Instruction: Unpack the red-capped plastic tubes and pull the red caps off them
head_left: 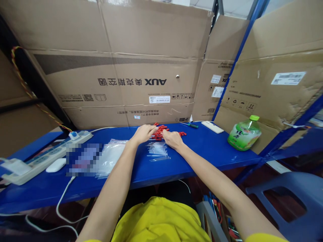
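Both hands out on the blue shelf (202, 151), palms down, meeting at a pile of small red pieces (161, 131) near the back edge, just before the cardboard boxes (141, 84); left hand (143, 133) lies on the pile's left side, fingers loosely spread over it, whether it pinches a piece cannot be told; right hand (173, 138) touches the pile's front right, fingers curled down, grip hidden; clear tubes (157, 151) lie in a row just in front of the hands, between the wrists; clear plastic bags (111, 158) to their left, near the front edge; power strip (45, 158) and white mouse (56, 165) at far left; screwdriver (191, 125) and phone (212, 126) by the back right; green bottle (243, 133) near the right end; bare blue surface between right hand and bottle.
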Tool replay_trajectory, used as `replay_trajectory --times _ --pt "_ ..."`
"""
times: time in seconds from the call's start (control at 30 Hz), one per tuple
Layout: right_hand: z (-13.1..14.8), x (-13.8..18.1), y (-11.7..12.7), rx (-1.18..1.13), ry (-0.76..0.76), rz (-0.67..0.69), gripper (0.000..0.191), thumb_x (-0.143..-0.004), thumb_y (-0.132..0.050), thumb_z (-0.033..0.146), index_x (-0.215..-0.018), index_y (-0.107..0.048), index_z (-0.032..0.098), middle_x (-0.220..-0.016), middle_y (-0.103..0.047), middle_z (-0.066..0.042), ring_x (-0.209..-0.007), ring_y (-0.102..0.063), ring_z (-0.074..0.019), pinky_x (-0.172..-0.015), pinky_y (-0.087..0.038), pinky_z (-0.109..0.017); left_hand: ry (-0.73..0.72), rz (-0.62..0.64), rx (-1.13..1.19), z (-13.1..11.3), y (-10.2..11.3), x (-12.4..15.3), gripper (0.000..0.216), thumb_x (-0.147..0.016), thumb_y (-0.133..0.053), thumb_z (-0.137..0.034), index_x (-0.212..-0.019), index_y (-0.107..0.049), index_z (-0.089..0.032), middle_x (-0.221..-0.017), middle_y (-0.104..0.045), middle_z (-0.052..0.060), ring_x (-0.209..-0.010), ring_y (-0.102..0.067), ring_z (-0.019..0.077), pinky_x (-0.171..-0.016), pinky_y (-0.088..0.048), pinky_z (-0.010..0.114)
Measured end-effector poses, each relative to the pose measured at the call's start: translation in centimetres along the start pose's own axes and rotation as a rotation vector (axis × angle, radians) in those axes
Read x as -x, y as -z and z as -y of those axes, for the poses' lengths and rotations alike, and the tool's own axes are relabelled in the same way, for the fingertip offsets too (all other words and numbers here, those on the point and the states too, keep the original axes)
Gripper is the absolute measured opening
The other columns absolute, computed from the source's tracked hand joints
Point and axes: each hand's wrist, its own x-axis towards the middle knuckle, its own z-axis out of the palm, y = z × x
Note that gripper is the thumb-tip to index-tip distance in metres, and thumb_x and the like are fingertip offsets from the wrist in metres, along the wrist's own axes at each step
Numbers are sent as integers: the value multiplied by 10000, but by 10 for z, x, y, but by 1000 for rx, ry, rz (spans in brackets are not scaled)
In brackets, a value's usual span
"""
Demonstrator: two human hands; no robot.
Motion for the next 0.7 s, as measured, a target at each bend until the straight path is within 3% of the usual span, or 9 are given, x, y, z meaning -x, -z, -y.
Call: replay_trajectory --times 0.2,0.33,0.5,0.7 --pt "-15 4 2 27 38 -221 540 -1123 -213 445 -1004 -670 185 -970 -730 -83 -782 -639 -161 -683 -269 -312 9 19 81 -5 -8 4 454 -1071 -301 -481 -1026 -674 -226 -1025 -752 65 -928 -688 222 -810 -470 300" --pt "-16 3 0 72 125 -238 492 -1127 -237 382 -1042 -680 187 -943 -709 -85 -761 -595 -153 -704 -253 -321 -54 15 26 -8 -17 3 353 -1048 -359 -345 -1202 -657 -235 -1284 -707 69 -1207 -637 228 -1018 -477 342" --pt "-15 3 -5 98 167 -201 432 -1119 -280 353 -1126 -677 182 -940 -717 -95 -780 -597 -169 -720 -249 -327 -49 51 -63 -19 -26 2 316 -1017 -369 -246 -1137 -658 -203 -1195 -730 107 -1134 -672 237 -984 -511 356" --pt "-18 4 -7 98 202 -188 416 -1105 -320 348 -1111 -695 170 -955 -739 -116 -824 -613 -193 -743 -253 -343 -39 73 -69 -20 -32 3 339 -1008 -400 -260 -1224 -657 -213 -1289 -713 110 -1165 -677 255 -1004 -519 386"
